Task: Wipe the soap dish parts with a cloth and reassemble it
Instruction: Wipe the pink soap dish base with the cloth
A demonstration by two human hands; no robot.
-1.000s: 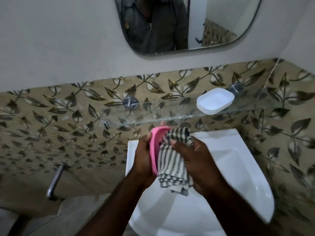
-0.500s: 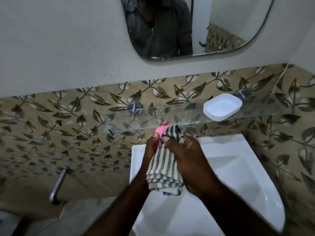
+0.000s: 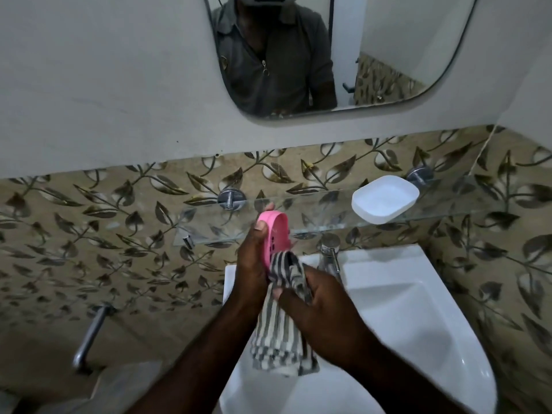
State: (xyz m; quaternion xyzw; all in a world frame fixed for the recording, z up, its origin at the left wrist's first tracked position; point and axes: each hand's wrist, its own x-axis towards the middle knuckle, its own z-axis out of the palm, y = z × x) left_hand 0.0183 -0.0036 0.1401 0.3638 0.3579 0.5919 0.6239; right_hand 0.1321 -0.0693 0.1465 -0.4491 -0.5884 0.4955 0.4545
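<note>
My left hand [image 3: 252, 265] holds the pink soap dish insert [image 3: 276, 234] upright on its edge over the basin, its drain holes facing right. My right hand [image 3: 321, 307] grips a grey-and-white striped cloth [image 3: 277, 333] and presses its top against the lower end of the pink insert; the rest of the cloth hangs down. The white soap dish base [image 3: 385, 198] lies alone on the glass shelf [image 3: 313, 219], up and to the right of my hands.
A white basin [image 3: 418, 312] sits below my hands with a chrome tap [image 3: 330, 252] at its back. A mirror [image 3: 373, 55] hangs above the shelf. A chrome pipe [image 3: 89, 336] juts from the tiled wall at lower left.
The cloth has slid down from the top of the pink insert to its lower end, uncovering most of the insert. The view has tilted up a little.
</note>
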